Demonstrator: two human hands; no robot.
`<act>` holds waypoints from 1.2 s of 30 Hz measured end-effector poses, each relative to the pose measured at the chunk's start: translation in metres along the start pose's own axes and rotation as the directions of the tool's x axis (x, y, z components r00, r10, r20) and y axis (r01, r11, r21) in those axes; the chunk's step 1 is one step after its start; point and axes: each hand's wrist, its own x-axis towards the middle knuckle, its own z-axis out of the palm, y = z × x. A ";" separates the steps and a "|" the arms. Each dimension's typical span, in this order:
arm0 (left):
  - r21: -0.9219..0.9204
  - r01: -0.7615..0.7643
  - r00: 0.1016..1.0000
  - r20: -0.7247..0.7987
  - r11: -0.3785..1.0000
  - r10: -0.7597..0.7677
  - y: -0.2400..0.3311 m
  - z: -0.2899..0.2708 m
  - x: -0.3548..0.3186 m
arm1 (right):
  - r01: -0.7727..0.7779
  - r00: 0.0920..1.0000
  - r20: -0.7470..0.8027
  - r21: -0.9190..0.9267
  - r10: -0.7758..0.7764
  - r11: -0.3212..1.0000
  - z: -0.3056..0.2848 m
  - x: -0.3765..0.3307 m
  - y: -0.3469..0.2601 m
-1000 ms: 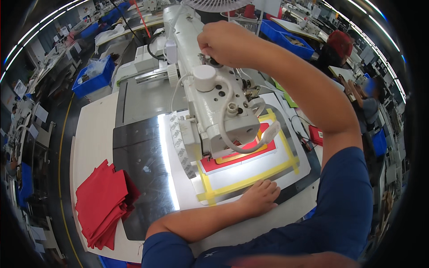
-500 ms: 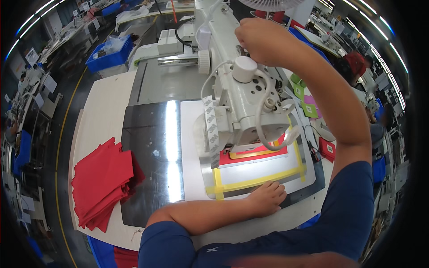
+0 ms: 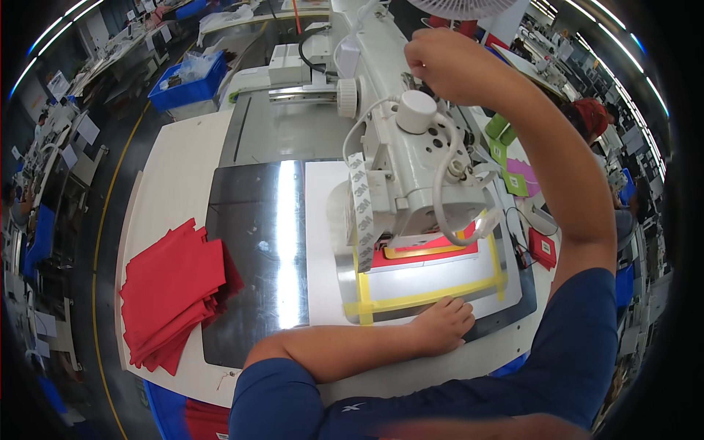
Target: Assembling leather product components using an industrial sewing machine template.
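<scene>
The left hand lies palm down at the near edge of the taped frame, fingers loosely bent, relaxed and released; its forearm runs nearly level across the person's front. The right hand is raised to the top of the sewing machine, elbow out to the right, wrist bent and fingers bunched; whether they grasp a part there cannot be told.

Under the machine's head lies a red piece with a yellow border, partly hidden, inside yellow tape on a white sheet. Left of it are a dark plate and a stack of red fabric.

Farther back at left, a blue bin holds crumpled clear plastic. Below the table's near left edge, a blue container has red material in it.
</scene>
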 end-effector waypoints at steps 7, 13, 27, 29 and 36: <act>0.015 -0.007 1.000 -0.006 1.000 0.007 -0.001 0.002 0.003 | -0.175 0.945 0.297 0.095 0.140 0.980 -0.024 -0.021 0.015; 0.007 0.004 1.000 0.009 1.000 -0.004 0.000 -0.002 0.001 | -0.088 0.993 0.093 0.093 0.079 0.992 -0.005 0.010 0.002; -0.001 -0.003 1.000 -0.003 1.000 0.003 -0.001 0.003 0.002 | -0.033 0.995 0.095 0.023 0.031 0.999 -0.002 0.010 0.004; 0.020 0.009 0.999 -0.033 1.000 -0.009 -0.003 0.004 -0.001 | -0.107 0.979 0.173 0.011 0.104 0.994 -0.009 0.003 -0.017; 0.025 -0.015 0.999 -0.034 1.000 0.016 -0.002 0.004 0.001 | -0.183 0.952 0.259 0.068 0.160 0.981 -0.021 -0.016 0.011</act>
